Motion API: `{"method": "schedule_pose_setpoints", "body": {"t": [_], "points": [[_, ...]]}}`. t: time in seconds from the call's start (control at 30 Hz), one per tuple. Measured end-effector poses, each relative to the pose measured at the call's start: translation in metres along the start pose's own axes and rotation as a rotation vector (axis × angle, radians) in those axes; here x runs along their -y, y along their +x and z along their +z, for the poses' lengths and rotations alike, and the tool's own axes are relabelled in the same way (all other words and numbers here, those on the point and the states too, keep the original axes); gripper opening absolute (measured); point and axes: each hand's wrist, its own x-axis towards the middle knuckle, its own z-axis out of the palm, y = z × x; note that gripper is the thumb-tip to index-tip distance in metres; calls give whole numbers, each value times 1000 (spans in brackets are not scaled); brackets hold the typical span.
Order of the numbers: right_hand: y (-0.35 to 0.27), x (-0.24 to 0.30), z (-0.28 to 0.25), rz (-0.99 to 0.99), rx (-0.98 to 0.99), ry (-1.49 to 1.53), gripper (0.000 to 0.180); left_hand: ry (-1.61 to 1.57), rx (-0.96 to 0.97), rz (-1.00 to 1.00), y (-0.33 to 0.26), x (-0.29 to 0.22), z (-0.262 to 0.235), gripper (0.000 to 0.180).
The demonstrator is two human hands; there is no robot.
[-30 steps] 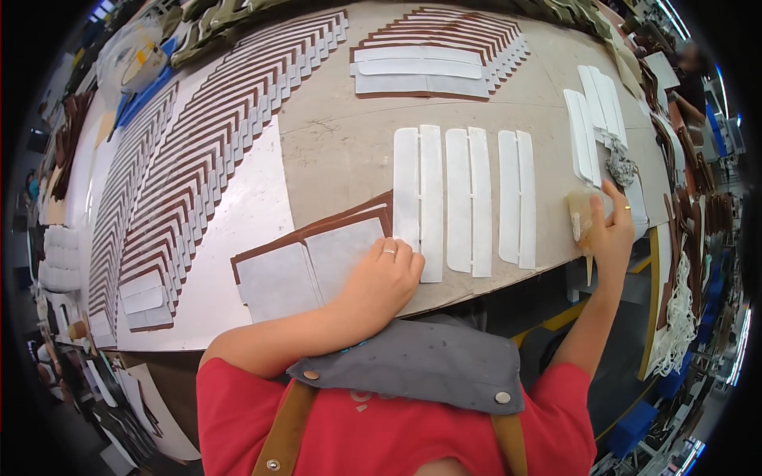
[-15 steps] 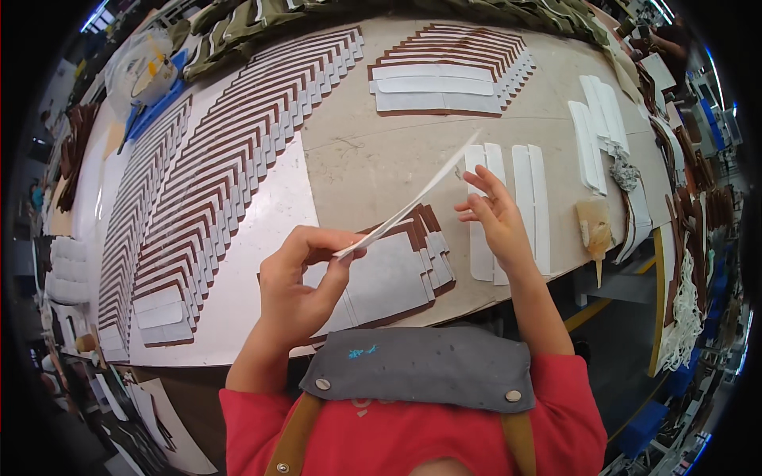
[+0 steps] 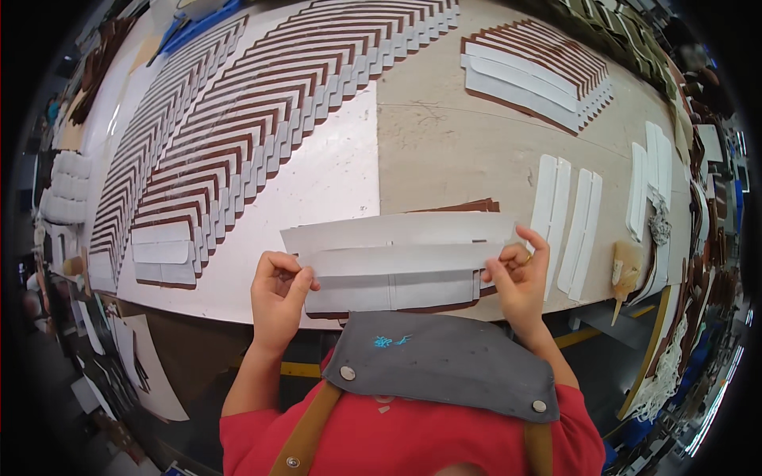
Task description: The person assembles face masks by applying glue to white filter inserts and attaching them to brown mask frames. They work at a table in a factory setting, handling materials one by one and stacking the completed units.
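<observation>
The likeliest slip, judging from how things lie, is skew: the long white strip (image 3: 401, 259) is held only at its two ends, so its unsupported middle could sag or twist and meet the white lining piece (image 3: 397, 292) below it crooked. If either surface is tacky, which the picture cannot confirm, a crooked first touch would be hard to undo. A second risk is that the wider white strip (image 3: 397, 231) just behind it gets dragged along, since the two overlap and the right fingers reach across both ends.

The left hand (image 3: 278, 295) pinches the strip's left end, thumb on top and fingers curled underneath, closed on it. The right hand (image 3: 517, 278) pinches the right end between thumb and fingertips, also closed on it, with a ring on one finger. The strip spans level between the two hands, just above the near edge of the workbench (image 3: 444, 151), over a small stack of brown-edged leather pieces (image 3: 464, 206). Loose white strips (image 3: 573, 218) lie near the right hand, and a glue brush (image 3: 625, 270) rests further right, apart from it
</observation>
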Motion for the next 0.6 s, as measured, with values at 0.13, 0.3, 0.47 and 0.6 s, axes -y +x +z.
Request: {"method": "schedule_pose_setpoints", "body": {"t": [0.13, 0.3, 0.47, 0.6], "points": [[-15, -21, 3, -140, 145, -194, 52, 298, -89, 83, -21, 25, -11, 14], [-8, -22, 5, -80, 175, -353, 39, 552, -41, 135, -19, 28, -9, 12], [0, -13, 9, -66, 183, -487, 34, 643, 9, 114, -12, 20, -8, 29], [3, -8, 12, -64, 189, -560, 34, 698, 45, 73, -8, 16, -9, 33]]}}
